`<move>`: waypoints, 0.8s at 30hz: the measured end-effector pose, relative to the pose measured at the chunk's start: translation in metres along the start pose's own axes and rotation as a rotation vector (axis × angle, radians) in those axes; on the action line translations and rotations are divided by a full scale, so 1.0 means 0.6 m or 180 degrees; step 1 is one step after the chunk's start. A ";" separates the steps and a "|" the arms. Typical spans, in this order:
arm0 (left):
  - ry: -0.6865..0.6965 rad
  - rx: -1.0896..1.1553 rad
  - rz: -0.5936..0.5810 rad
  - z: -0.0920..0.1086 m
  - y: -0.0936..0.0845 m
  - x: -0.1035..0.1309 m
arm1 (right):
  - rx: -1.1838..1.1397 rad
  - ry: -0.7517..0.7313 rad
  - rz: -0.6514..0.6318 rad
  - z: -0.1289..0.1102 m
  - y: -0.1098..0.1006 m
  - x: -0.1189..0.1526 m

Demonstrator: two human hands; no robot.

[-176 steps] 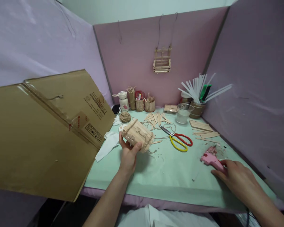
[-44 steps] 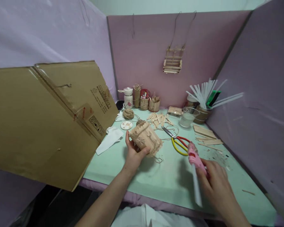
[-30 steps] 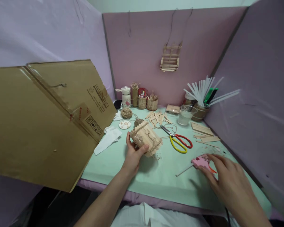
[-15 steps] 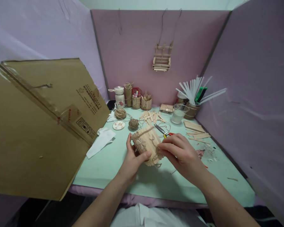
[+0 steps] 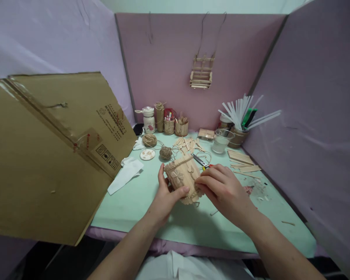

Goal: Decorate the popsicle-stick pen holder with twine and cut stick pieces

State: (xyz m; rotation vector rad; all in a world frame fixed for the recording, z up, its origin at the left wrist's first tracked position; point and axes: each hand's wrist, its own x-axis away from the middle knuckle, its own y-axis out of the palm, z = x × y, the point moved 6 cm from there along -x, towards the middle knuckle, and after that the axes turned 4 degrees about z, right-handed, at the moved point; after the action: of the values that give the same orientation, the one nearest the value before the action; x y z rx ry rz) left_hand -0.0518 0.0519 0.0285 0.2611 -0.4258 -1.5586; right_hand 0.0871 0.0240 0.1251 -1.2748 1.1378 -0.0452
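My left hand [image 5: 170,194] is wrapped round a small craft-stick container [image 5: 186,177], its thumb across the near side. The container is tilted above the table and has a raised wooden flower and a small leaf-like shape on its face, with scalloped edges. The fingers of my right hand [image 5: 221,190] are pinched together against the container's right side. What lies between those fingertips is hidden. Just behind the container, partly covered by it and my right hand, lie scissors [image 5: 198,159] with red and yellow handles.
A large cardboard sheet [image 5: 58,155] leans at left beside white tissue [image 5: 126,175]. Behind are twine balls [image 5: 165,153], loose craft sticks [image 5: 188,144], a clear cup of whitish liquid [image 5: 221,144] and a pot of glue sticks [image 5: 238,136]. Flat sticks [image 5: 240,156] lie right. A stick swing [image 5: 201,76] hangs behind.
The whole view has shifted slightly, so everything sits a little further right. Both hands keep nearly the same hold on the container.
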 end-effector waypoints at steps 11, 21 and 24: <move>-0.0269 0.0094 -0.0009 0.002 0.007 0.003 | -0.0622 0.0297 0.0338 0.018 -0.005 0.009; -0.0331 0.0254 0.0164 0.007 0.006 0.002 | -0.0527 0.0083 0.0865 -0.006 -0.006 0.075; -0.0197 0.0298 0.0268 0.008 0.005 0.000 | -0.0690 0.0773 0.0961 0.002 0.034 0.106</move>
State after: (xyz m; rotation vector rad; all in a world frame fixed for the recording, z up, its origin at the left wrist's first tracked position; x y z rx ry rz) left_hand -0.0514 0.0527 0.0342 0.2642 -0.5524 -1.4690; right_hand 0.1083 -0.0051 0.0690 -1.2974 1.5695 0.1557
